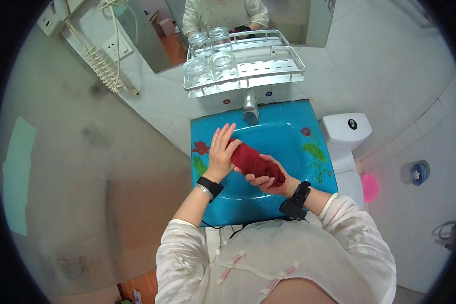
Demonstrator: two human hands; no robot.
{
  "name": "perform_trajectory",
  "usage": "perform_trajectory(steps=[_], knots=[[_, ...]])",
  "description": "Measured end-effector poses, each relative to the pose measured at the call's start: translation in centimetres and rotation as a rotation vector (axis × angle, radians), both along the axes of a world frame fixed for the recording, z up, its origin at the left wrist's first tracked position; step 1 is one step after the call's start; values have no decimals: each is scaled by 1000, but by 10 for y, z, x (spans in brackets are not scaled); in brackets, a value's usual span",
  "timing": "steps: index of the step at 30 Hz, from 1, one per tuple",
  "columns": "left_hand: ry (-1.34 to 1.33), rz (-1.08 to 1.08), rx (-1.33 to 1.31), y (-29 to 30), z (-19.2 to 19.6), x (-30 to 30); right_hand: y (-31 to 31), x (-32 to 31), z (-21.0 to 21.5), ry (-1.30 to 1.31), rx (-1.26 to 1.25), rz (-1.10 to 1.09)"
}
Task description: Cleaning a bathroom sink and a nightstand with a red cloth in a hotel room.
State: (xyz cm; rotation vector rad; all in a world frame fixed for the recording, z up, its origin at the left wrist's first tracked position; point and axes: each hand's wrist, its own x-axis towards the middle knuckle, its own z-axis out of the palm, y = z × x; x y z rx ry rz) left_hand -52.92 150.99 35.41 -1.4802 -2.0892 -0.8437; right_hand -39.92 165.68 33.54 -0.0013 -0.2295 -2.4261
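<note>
A dark red towel (253, 161), folded or rolled into a thick bundle, is held slantwise above the blue washbasin (283, 137). My right hand (272, 183) cups its lower right end from below, with the fingers curled round it. At the upper left end is my left hand (221, 154). Its fingers are stretched out and its thumb rests against the towel. Both wrists wear black bands, and a silver bangle sits on the left one. The towel hides part of the basin's bowl.
Behind the basin stands a metal faucet (250, 107), under a metal wall rack (268, 68) with several upside-down glasses (223, 62). A mirror (283, 20) hangs above. At right are a white toilet (345, 133) and a pink basin (370, 187); a frosted panel (81, 162) is at left.
</note>
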Motion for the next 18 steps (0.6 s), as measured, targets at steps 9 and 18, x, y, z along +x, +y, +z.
perform_trajectory(steps=[9, 18], knots=[[12, -92, -437, -15, 31, -9, 14, -7, 10, 393, 1286, 65], [-578, 90, -588, 5, -12, -7, 43, -46, 6, 1230, 2610, -456]])
